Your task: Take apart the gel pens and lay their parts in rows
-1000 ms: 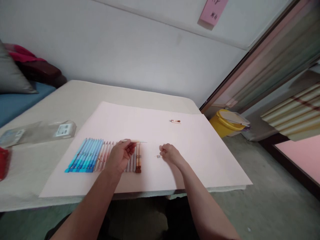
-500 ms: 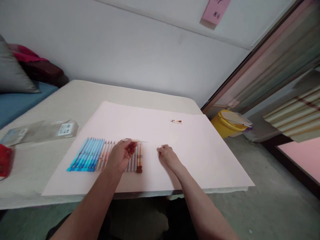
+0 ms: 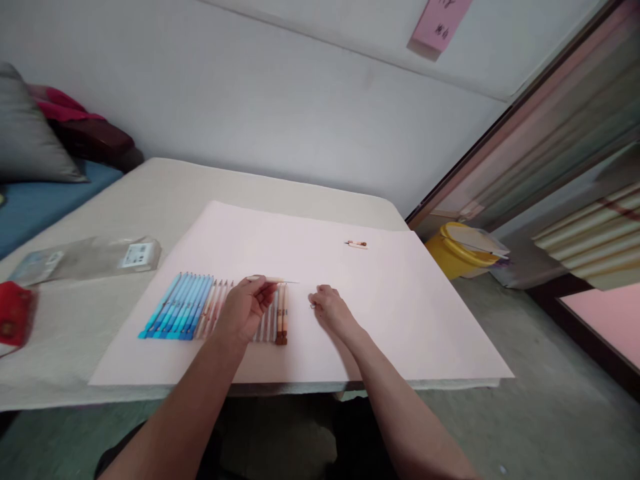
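Observation:
Held level in my left hand [image 3: 249, 307] is a pale beige pen [image 3: 270, 279], and a thin white refill [image 3: 291, 282] sticks out of it to the right. Its fingers are closed in a pinch. To the right, my right hand [image 3: 332, 310] has its fingers curled together low over the paper; something small and dark shows at the fingertips, too small to name. Beneath and beside my left hand lies a row of pens: blue ones [image 3: 175, 307], pinkish ones [image 3: 213, 303] and brown-ended beige ones [image 3: 283, 320]. My left hand hides part of the row.
Pink paper [image 3: 400, 320] covers much of the table [image 3: 190, 175]. A short brown-and-beige pen part [image 3: 357, 244] lies farther back. At left are a clear plastic bag [image 3: 95, 260] and a red object [image 3: 15, 313]. A yellow bucket [image 3: 453, 250] stands beyond the right side.
My right hand has moved slightly left, towards the refill's end, and a small dark thing shows more at its fingertips. My left hand still holds the pen, and the view has shifted a little.

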Available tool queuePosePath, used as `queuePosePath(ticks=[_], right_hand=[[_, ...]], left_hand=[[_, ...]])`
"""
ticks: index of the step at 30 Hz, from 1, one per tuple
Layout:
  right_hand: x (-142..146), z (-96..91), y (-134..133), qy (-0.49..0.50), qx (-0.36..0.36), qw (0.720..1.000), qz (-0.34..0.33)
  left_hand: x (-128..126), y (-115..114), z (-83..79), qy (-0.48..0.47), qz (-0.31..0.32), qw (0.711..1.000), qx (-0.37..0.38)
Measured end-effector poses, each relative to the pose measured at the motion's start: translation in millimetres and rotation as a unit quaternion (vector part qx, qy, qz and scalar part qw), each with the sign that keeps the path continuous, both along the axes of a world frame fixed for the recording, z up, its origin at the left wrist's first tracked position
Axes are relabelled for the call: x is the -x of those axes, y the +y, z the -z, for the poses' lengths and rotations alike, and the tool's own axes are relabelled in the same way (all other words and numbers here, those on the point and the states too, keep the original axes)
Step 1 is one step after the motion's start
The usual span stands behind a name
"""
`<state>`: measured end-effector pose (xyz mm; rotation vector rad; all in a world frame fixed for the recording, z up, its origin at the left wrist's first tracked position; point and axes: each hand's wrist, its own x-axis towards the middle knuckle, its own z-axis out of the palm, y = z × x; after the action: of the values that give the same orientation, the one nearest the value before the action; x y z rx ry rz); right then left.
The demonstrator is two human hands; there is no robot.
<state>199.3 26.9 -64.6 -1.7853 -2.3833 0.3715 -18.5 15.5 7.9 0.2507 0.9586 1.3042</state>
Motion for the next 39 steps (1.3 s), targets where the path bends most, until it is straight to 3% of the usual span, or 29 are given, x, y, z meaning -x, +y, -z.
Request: queuePosePath(ticks=[11,24,31,35,39], right_hand=[[2.7,5.4,-3.1,0.005,-0.017,0.999,-0.036],[16.5,3.7,-8.9,-0.027,-0.051,0.998,-0.028],[3.6,0.6,-6.3,0.005,-0.019,0.999,-0.033],[-2.2,-17.4,-4.5,0.106,-0.051,0.993,-0.007],[7.3,-47.8,-11.2,0.319,-0.038,0.946,0.031]], left_hand=[[0.6,0.9,0.3,-0.005,-0.002,1.0,0.004],[0.4,0.7,2.1,-0.005,0.002,1.0,-0.003],[1.1,0.7,-1.3,-0.005,-0.003,1.0,0.005],[1.4,0.3,-1.0,-0.007,-0.001,1.0,0.002],[-2.8,-0.4,3.4,-0.005,0.004,1.0,0.001]])
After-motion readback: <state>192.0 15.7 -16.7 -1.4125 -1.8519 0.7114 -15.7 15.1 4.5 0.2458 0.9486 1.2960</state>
